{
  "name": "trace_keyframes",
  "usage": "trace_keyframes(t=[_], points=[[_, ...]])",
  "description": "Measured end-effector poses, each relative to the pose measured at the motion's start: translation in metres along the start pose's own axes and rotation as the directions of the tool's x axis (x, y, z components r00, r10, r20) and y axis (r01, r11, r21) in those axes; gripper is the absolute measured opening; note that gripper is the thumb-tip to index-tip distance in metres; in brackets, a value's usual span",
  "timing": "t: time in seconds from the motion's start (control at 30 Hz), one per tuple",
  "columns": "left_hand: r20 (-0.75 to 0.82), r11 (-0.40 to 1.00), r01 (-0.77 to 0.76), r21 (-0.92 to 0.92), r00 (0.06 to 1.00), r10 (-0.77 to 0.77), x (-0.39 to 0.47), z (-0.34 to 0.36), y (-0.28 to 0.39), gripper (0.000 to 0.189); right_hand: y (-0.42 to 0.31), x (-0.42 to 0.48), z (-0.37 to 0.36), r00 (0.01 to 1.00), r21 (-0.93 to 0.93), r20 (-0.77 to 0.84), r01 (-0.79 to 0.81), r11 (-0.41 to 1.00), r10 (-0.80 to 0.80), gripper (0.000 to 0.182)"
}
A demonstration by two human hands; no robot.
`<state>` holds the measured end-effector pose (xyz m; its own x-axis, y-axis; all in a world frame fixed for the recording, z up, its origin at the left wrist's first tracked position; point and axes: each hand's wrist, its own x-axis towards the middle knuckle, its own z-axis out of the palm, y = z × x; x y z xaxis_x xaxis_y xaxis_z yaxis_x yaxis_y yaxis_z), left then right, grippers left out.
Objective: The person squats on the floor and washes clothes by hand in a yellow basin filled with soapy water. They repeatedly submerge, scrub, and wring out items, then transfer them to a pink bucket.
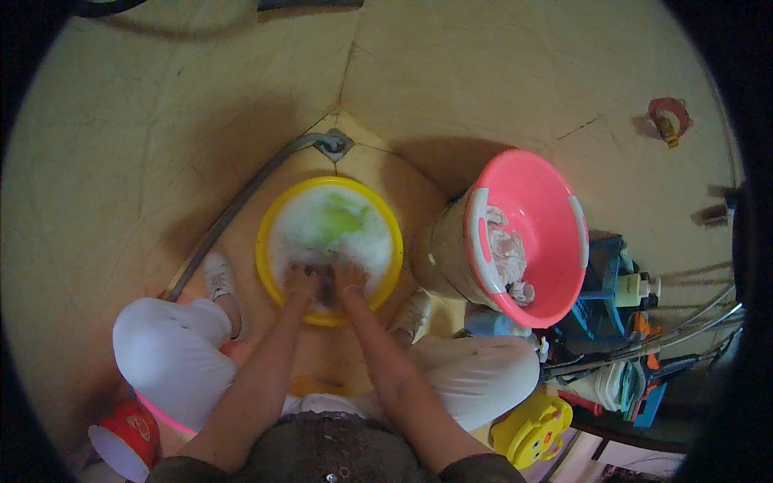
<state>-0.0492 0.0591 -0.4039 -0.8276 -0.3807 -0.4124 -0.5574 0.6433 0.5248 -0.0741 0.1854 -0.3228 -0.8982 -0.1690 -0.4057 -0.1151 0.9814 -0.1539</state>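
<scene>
A round yellow basin [395,259] sits on the floor before me, full of white suds [296,217]. Some light-green fabric [341,218] shows through the foam on the basin's far side. At the near side, my left hand [301,281] and my right hand [350,278] reach down into the suds, a short gap apart. Something dark [327,284] lies between them; whether it is wet cloth or dark water I cannot tell. Foam hides most of my fingers, so any grip below the surface is out of sight.
To the right, a pink tub [543,235] holding crumpled pale cloth [508,250] rests tilted on a bucket [444,250]. A grey hose [241,202] runs into the floor drain [334,145]. Blue baskets [595,308], a yellow container [531,430] and a red tub [130,438] stand nearby.
</scene>
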Motion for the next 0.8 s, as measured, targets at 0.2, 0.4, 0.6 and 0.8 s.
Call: trace_keyframes(t=[0.2, 0.4, 0.6, 0.8], points=[[0.721, 0.022, 0.729, -0.684, 0.671, 0.175, -0.027, -0.064, 0.065, 0.055, -0.022, -0.024, -0.017, 0.928, 0.947, -0.166, 0.056, 0.316, 0.334, 0.024], [0.689, -0.015, 0.731, -0.682, 0.65, 0.321, -0.046, -0.104, 0.054, 0.046, -0.095, -0.078, -0.048, 0.934, 0.91, -0.309, 0.236, 0.341, 0.177, 0.019], [0.508, 0.034, 0.509, -0.86, 0.85, 0.14, -0.053, -0.074, 0.066, 0.042, -0.064, -0.04, -0.094, 0.825, 0.701, -0.506, 0.224, 0.677, 0.251, 0.01], [0.265, 0.334, 0.226, -0.915, 0.961, 0.078, -0.077, -0.119, 0.119, 0.039, 0.05, -0.008, -0.065, 0.771, 0.716, -0.487, 0.085, 0.693, 0.409, 0.017]])
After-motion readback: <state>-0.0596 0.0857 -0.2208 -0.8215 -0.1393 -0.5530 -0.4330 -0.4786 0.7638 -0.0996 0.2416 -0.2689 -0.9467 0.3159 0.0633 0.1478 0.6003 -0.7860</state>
